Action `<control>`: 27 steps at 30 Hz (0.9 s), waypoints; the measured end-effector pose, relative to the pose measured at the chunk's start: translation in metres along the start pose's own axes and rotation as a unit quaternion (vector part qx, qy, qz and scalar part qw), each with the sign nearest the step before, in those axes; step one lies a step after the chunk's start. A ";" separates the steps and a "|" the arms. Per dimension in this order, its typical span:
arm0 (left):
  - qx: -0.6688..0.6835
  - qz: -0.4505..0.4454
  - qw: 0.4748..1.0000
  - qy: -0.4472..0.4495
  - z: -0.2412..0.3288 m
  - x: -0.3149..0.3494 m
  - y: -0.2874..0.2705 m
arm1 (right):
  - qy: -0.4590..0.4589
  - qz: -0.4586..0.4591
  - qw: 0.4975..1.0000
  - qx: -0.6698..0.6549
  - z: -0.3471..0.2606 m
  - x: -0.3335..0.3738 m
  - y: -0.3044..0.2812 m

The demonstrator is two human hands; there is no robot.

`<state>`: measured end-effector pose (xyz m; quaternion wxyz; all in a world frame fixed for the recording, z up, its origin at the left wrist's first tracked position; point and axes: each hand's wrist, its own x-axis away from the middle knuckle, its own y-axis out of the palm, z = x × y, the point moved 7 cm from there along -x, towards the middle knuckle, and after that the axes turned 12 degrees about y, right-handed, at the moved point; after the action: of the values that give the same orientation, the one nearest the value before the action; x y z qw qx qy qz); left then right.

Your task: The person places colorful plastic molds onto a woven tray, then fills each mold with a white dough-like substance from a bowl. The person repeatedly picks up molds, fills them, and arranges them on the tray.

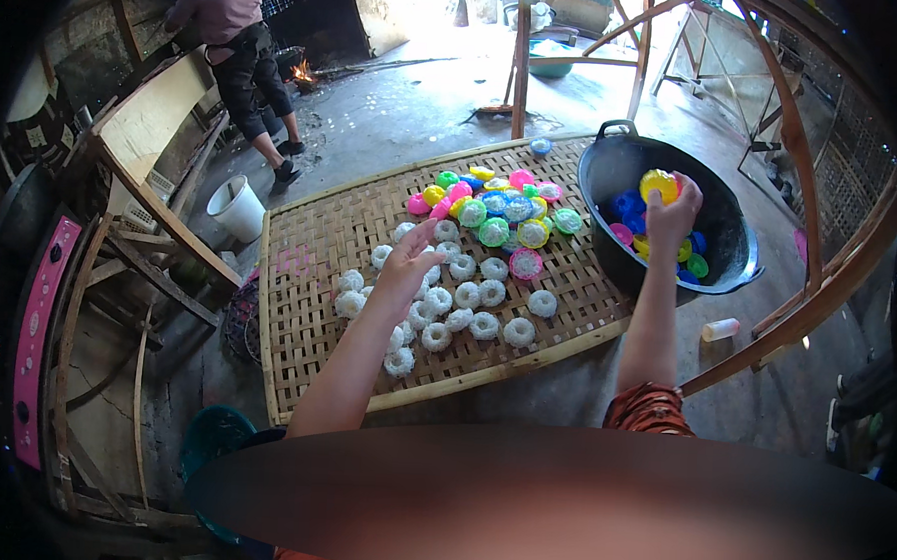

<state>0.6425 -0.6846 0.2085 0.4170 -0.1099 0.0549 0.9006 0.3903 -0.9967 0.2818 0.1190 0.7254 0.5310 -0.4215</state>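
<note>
My right hand (675,208) grips a yellow plastic mould (657,185) above the black tub (725,172). Inside that tub lie more moulds, among them a blue mould (628,203). Over the woven bamboo tray (307,319), my left hand (409,266) has its fingers stretched out and holds nothing I can see. Its fingertips are close to a pink mould (446,202). White ring-shaped pieces (436,337) lie around and beyond this hand, some hidden under it. Farther back is a pile of coloured moulds, several filled with white, such as a green mould (493,232).
A person (243,51) stands at the far left near a small fire (303,71). A white bucket (236,209) is left of the tray. Wooden posts (795,145) rise on the right, with a small bottle (721,330) on the floor below. A teal basin (216,440) sits at lower left.
</note>
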 end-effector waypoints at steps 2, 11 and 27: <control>-0.099 0.014 0.995 0.013 -0.018 -0.011 -0.012 | 0.108 -0.090 0.970 0.200 0.026 -0.011 0.017; -0.377 -0.065 0.924 -0.013 -0.130 -0.071 0.023 | -0.099 -0.062 0.952 0.283 -0.031 0.024 0.045; -0.375 0.147 0.915 0.017 -0.148 -0.111 0.057 | 0.385 -0.602 0.650 -0.260 0.036 0.231 0.159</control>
<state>0.6915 -0.8316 0.0921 0.2072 -0.2641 -0.2639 0.9042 0.5297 -0.9290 0.0451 -0.1918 0.2830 0.9370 0.0718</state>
